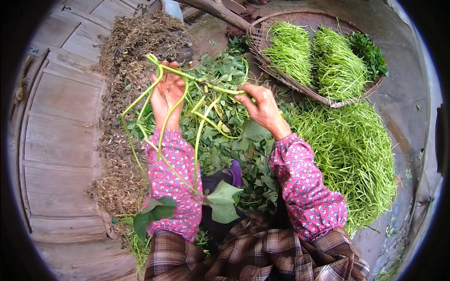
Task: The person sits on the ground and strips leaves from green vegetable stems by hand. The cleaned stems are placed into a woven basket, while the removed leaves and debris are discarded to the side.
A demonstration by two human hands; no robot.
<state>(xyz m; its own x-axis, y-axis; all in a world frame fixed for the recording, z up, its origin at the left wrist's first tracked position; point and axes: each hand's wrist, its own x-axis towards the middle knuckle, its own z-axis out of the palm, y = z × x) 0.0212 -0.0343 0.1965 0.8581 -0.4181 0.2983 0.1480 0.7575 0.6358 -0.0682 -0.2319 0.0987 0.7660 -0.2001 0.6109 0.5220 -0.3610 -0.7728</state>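
My right hand [262, 107] pinches one end of a green leafy vine [191, 78] between thumb and fingers. The vine runs left across the raised palm of my left hand [168, 93], whose fingers are spread behind it. Several long stalks hang from the vine over my left sleeve, and a few end in broad green leaves [223, 202]. Both forearms wear pink flowered sleeve covers. Below the hands lies a heap of cut leaves and vines [228, 140]. To the right of my right arm is a large pile of thin green stems [348, 158].
A round woven basket [337, 102] at the upper right holds two bundles of green stems [290, 52] and dark green leaves [371, 52]. Dry brown plant litter [119, 140] lies along wooden panels [59, 140] at left. A wooden pole [221, 12] reaches the basket.
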